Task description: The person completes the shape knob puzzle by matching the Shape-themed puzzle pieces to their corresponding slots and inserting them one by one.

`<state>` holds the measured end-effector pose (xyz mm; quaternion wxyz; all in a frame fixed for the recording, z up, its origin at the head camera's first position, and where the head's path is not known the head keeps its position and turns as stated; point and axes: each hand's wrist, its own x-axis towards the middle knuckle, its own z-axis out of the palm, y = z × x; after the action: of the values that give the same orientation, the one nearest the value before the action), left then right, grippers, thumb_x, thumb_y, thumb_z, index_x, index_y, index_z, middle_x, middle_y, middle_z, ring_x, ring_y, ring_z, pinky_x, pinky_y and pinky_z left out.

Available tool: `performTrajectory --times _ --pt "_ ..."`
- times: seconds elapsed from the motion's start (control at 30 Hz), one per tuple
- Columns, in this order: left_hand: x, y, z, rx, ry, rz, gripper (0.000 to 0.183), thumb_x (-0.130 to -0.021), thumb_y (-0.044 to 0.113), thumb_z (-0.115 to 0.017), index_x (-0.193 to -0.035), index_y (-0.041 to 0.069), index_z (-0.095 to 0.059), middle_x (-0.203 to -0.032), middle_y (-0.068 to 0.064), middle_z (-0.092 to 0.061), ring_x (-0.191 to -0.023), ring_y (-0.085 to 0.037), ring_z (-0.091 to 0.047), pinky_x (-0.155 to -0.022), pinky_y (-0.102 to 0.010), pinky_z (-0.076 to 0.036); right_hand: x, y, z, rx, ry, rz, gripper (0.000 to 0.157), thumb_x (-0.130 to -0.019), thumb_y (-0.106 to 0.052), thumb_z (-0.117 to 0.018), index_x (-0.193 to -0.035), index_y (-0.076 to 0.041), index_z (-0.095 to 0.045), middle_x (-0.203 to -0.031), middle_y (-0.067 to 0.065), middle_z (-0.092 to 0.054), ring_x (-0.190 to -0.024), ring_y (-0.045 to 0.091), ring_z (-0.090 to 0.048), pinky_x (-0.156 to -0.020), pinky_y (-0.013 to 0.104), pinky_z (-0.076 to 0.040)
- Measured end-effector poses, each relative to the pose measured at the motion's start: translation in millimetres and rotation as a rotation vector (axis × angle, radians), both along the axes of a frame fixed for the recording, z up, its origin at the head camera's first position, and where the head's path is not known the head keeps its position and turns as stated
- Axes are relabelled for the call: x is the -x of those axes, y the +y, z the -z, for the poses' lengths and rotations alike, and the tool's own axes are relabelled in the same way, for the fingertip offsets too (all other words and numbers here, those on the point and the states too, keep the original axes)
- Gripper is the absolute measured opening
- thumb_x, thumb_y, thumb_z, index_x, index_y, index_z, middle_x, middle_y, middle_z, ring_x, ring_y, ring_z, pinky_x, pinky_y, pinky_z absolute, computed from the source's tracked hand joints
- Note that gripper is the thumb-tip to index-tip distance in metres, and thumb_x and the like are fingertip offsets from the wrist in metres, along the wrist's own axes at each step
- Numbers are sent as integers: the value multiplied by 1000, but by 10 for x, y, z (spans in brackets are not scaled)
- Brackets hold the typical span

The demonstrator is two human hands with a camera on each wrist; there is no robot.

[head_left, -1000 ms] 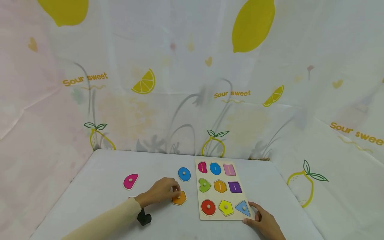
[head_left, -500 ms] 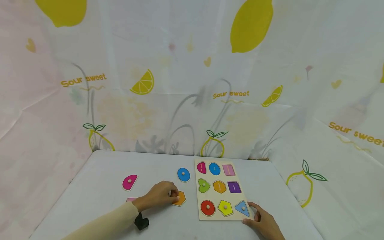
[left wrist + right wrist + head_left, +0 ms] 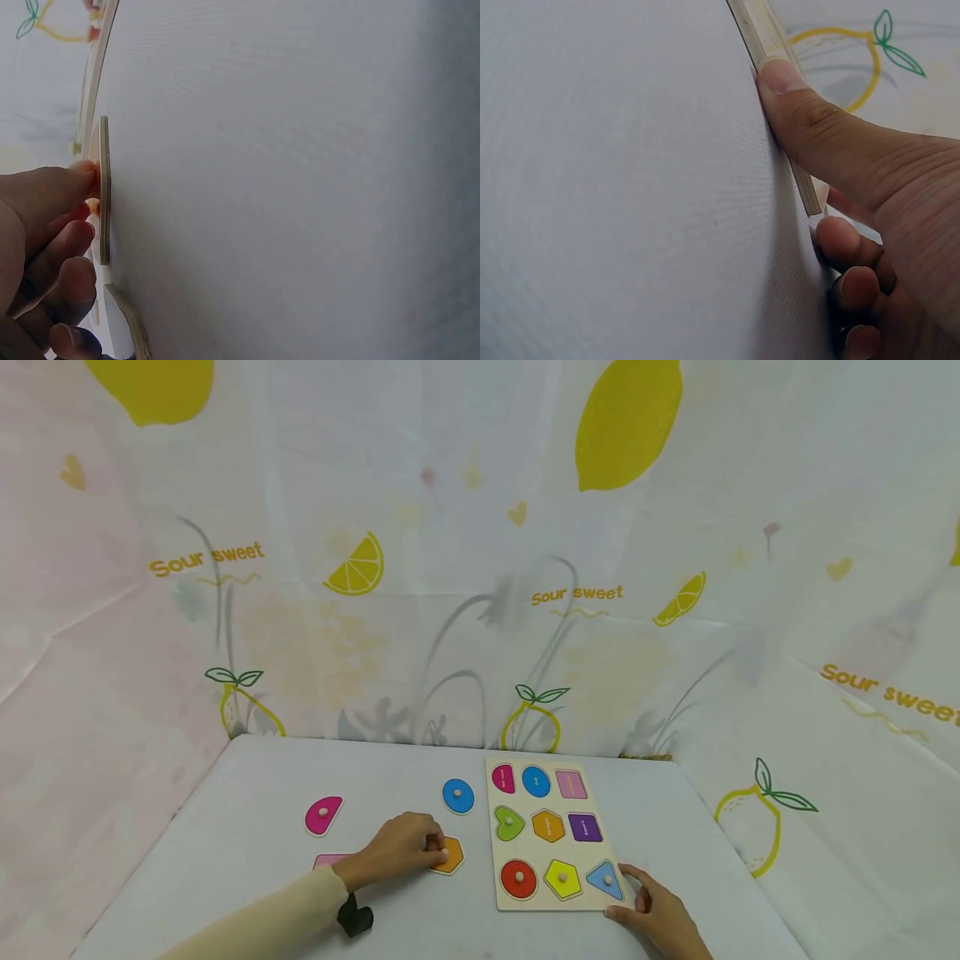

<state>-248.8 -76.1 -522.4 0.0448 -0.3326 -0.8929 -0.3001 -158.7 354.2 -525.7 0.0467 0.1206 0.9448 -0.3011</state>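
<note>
Orange, the hexagon piece [image 3: 453, 857] is sitting left of the puzzle board [image 3: 546, 852], with the left hand [image 3: 399, 846] pinching it on its upper face. The left wrist view is adding its bare plywood edge, though whether that is touching the tabletop [image 3: 420, 918] I cannot tell. The right hand [image 3: 663, 920] is gripping the board's near right corner, its thumb pressing the edge. Bare tabletop is separating piece and board; the blue piece [image 3: 453, 802] is lying just beyond.

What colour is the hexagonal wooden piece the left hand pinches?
The hexagonal wooden piece is orange, clearest in head view.
</note>
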Motion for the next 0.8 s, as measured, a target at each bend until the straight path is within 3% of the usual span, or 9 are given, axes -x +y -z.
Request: performTrajectory --times 0.57,0.8 --pt "37 26 -10 -27 -28 -23 12 -88 27 -83 -88 17 -76 -72 16 -54 -69 -2 -48 -63 -23 -45 4 -8 2 -3 -2 -3 99 -64 -56 -92 -141 -3 -58 -75 4 -48 -67 18 -45 -59 31 -39" --pt "72 65 -34 -43 -28 12 10 -88 23 -82 -87 17 -74 -73 17 -55 -69 -1 -49 -62 -22 -46 2 -3 -6 2 3 -8 98 -65 -56 -92 -141 -3 -58 -74 4 -48 -67 18 -45 -59 30 -38"
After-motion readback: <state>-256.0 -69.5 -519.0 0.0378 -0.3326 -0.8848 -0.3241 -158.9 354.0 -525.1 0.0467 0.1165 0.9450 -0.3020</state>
